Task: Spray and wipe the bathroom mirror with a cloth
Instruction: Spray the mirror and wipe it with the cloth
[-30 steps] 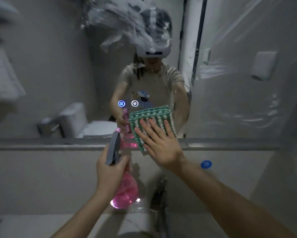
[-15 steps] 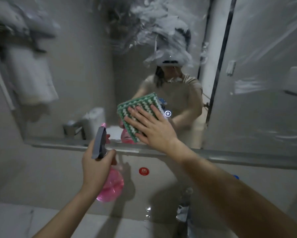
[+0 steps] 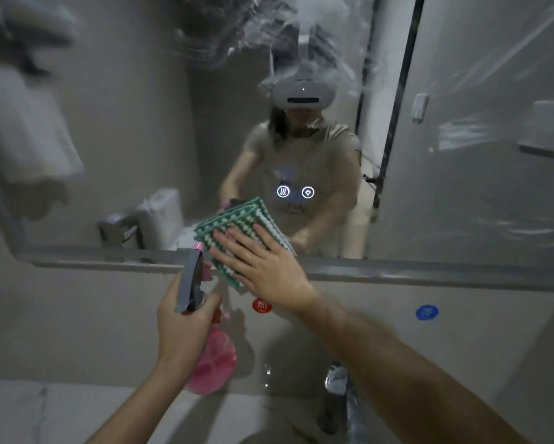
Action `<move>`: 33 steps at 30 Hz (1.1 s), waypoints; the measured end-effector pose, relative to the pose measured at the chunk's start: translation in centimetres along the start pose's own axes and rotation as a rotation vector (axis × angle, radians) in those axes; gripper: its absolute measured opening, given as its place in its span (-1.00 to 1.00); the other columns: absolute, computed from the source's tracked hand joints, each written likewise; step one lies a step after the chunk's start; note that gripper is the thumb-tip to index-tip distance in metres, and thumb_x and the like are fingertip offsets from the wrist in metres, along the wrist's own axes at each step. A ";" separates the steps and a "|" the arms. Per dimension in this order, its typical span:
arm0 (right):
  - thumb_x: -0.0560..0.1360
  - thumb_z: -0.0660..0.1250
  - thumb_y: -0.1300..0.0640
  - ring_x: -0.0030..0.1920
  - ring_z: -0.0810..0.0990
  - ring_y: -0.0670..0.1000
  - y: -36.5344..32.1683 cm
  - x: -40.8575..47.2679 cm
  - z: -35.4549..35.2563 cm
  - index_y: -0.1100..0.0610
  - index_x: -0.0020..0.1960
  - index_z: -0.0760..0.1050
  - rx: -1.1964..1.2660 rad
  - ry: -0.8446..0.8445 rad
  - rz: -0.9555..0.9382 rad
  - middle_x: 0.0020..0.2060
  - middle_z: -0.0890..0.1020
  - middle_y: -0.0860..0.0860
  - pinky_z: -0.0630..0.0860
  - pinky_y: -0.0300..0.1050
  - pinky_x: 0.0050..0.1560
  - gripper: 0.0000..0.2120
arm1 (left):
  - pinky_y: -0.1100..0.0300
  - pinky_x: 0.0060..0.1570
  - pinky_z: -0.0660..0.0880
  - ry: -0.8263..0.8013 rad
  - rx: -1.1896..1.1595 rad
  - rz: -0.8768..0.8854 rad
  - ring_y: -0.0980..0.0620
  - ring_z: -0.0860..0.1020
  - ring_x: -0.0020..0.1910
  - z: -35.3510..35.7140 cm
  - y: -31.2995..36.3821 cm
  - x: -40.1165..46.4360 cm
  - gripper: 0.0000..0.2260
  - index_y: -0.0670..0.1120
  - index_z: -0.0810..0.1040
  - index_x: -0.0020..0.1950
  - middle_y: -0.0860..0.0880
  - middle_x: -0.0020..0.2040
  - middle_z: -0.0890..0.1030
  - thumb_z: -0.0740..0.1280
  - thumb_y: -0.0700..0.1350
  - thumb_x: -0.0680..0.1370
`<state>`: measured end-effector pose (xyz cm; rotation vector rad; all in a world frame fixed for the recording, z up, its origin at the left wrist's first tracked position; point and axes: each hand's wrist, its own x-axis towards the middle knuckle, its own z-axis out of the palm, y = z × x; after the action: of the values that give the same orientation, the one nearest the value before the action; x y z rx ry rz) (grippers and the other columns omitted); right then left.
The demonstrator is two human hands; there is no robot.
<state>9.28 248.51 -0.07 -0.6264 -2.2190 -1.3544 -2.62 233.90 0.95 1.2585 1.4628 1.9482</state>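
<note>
Mirror (image 3: 115,149) fills the upper part of the view, one pane, streaked with white foam (image 3: 269,36) near its top and carrying two small lit icons (image 3: 295,191) side by side at its middle. One cloth (image 3: 237,229), green and white in a zigzag weave and folded into layers, lies flat on the glass at the lower edge, its long axis tilted from lower left to upper right. The right hand (image 3: 262,267) presses it there with straight, spread fingers, palm on the fabric. One pink spray bottle (image 3: 211,357) hangs below and left of the cloth, upright, its grey trigger head (image 3: 190,283) pointing up toward the mirror; the left hand (image 3: 182,328) grips its neck with fingers curled round it, hiding the middle of the bottle. Two round stickers sit on the wall under the mirror, one red (image 3: 262,305), one blue (image 3: 426,312). A tap (image 3: 336,379) below is blurred and hard to make out. Towels (image 3: 22,123) at the left edge are soft with blur and partly cut off.
</note>
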 end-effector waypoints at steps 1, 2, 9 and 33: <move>0.59 0.17 -0.07 0.52 0.09 0.02 -0.4 -0.3 0.2 0.00 0.54 0.14 0.010 0.006 0.010 0.52 0.17 -0.02 -0.18 0.09 0.52 -0.45 | 0.25 -0.50 0.39 -0.007 0.003 -0.005 -0.04 0.40 -0.49 -0.1 -0.2 -0.2 -0.78 -0.19 0.47 -0.15 -0.31 -0.45 0.40 0.29 -0.50 0.40; 0.59 0.17 -0.07 0.52 0.09 0.01 -0.5 -0.5 0.2 -0.01 0.54 0.14 0.010 0.014 0.014 0.52 0.17 -0.02 -0.17 0.08 0.52 -0.45 | 0.24 -0.50 0.39 -0.011 0.011 -0.007 -0.05 0.39 -0.49 -0.1 -0.5 -0.3 -0.78 -0.19 0.47 -0.17 -0.35 -0.44 0.40 0.30 -0.50 0.40; 0.59 0.10 -0.11 0.50 0.15 -0.03 2.7 -2.2 -0.9 -0.04 0.52 0.16 0.029 0.003 -0.034 0.50 0.22 -0.05 -0.11 0.04 0.51 -0.48 | 0.22 -0.47 0.42 -0.017 0.011 0.005 -0.08 0.40 -0.44 0.7 0.0 0.1 -0.72 -0.09 0.48 -0.16 -0.36 -0.38 0.41 0.31 -0.48 0.42; 0.65 -0.14 -0.15 0.53 -0.20 0.11 14.0 -21.5 -3.3 0.00 0.56 -0.19 -0.037 -0.052 0.689 0.53 -0.25 0.04 -0.09 0.29 0.44 -0.45 | 0.31 -0.52 0.38 -0.305 -0.042 -0.104 0.10 0.41 -0.49 14.9 1.0 -5.1 -0.79 -0.15 0.44 -0.22 -0.11 -0.43 0.43 0.31 -0.45 0.42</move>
<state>35.10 248.26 -1.99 -1.2988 -1.7521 -1.0161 12.67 237.95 0.40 1.3624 1.2990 1.6279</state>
